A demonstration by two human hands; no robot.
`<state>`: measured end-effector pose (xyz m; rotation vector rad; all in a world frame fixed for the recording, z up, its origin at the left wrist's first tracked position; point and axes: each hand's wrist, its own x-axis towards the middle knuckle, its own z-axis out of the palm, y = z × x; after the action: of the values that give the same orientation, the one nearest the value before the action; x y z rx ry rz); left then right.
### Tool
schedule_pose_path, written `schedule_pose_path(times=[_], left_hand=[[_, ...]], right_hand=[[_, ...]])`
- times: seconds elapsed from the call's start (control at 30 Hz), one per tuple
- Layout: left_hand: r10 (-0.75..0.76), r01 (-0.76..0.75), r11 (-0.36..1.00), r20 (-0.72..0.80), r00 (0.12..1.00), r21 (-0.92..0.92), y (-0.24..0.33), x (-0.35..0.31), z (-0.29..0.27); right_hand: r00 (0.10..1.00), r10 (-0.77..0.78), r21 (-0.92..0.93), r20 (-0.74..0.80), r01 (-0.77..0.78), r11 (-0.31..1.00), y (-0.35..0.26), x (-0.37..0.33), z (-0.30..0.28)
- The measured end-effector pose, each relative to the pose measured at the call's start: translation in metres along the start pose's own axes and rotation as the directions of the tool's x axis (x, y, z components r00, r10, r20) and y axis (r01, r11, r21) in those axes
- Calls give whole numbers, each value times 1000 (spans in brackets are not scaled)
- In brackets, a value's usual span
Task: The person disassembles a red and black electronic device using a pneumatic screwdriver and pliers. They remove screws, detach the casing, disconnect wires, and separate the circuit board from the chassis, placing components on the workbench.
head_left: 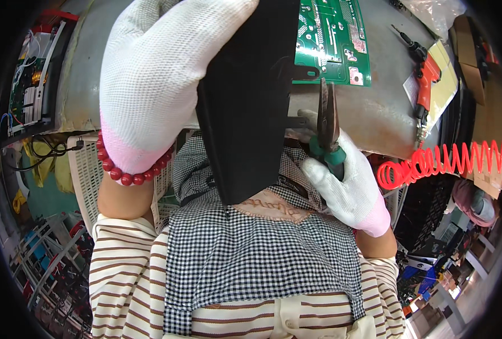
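My left hand, in a white knit glove with a pink cuff, grips the left side of a black sheet panel. The panel is tilted up in front of me, and its upper end runs out of view. Two small slotted tabs stick out from its right edge. My right hand, gloved the same way, is closed round the green handles of pliers. Their jaws point up, close beside the panel's tabs. A green circuit board lies on the bench behind, partly hidden by the panel.
On the right of the metal bench lies a red air screwdriver with a coiled red hose. An open device with wiring stands at the far left. A white plastic basket is beside my left arm. Another person is at right.
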<state>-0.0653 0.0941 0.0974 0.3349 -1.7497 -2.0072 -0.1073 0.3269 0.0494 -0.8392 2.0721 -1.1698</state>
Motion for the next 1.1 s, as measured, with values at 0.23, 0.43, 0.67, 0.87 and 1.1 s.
schedule_pose_path(times=[0.23,0.43,0.67,0.87,1.1], left_hand=[[-23,23,1000,-9,1000,14,-5,-1,-5],[19,-19,999,10,1000,-39,-8,-1,-7],[-34,35,999,-55,998,21,-12,1,-1],[-53,51,995,-21,998,-80,-7,4,-1],[-153,569,510,582,798,-645,-41,25,0]], right_hand=[[974,226,68,24,-227,972,-13,-1,-1],[981,172,-6,-92,-173,985,-15,5,7],[982,91,-166,-164,-119,979,-14,10,12],[983,117,-120,-143,-134,984,-20,11,14],[941,-66,559,332,-140,817,-17,17,15]])
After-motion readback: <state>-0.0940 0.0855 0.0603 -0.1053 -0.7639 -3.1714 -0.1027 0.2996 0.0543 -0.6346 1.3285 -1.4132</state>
